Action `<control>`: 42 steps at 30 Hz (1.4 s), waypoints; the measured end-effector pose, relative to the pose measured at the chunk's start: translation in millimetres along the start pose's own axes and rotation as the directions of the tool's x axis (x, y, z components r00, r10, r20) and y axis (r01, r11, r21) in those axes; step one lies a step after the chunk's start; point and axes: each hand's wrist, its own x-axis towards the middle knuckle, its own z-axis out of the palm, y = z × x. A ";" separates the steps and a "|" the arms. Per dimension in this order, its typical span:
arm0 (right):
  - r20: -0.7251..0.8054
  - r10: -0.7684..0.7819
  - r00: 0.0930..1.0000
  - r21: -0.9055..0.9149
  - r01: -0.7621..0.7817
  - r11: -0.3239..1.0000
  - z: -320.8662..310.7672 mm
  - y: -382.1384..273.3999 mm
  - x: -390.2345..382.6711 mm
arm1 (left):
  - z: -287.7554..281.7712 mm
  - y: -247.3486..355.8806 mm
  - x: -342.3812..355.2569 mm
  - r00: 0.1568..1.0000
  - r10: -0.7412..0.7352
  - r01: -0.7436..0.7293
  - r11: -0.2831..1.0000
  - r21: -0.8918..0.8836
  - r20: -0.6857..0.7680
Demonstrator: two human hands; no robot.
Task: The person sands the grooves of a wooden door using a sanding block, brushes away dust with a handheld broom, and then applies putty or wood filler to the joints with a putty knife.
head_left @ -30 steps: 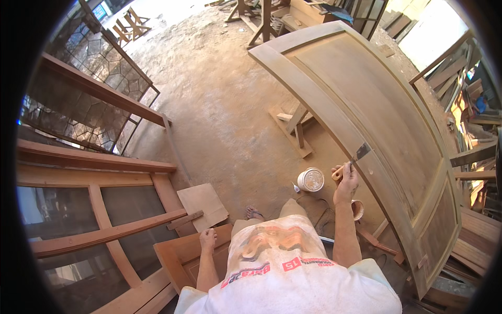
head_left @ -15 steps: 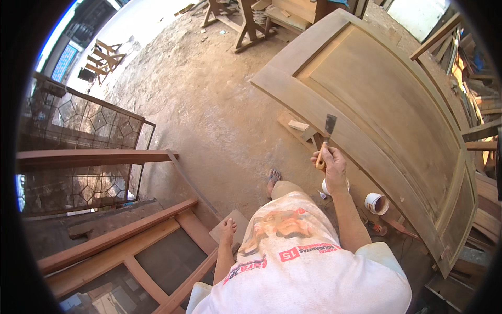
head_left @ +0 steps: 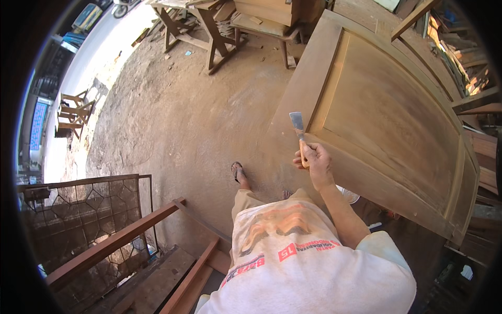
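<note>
My right hand [head_left: 314, 162] is closed around the wooden handle of a putty knife [head_left: 298, 127], its flat metal blade pointing up. The blade hovers at the left edge of a large panelled wooden door [head_left: 387, 115] that lies raised and tilted in front of me. My left hand is hidden below my white printed shirt and does not show. One sandalled foot [head_left: 238, 172] stands on the dusty ground below the door's near corner.
A wooden frame with a patterned glass panel [head_left: 89, 220] leans at lower left. Wooden trestles and benches [head_left: 219, 26] stand at the top. A small chair [head_left: 73, 110] sits far left. A white round container [head_left: 349, 195] peeks from under the door. Stacked timber lines the right.
I have risen and stepped toward the door's near end; the view swung left. My right hand has kept the putty knife raised. My left hand left the wooden frame and dropped out of sight.
</note>
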 end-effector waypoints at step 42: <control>-0.920 0.293 0.261 0.340 0.159 0.927 152.8 -78.0 239.4 | 32.3 1250.7 512.8 0.284 0.957 -0.934 0.291 -0.209 0.062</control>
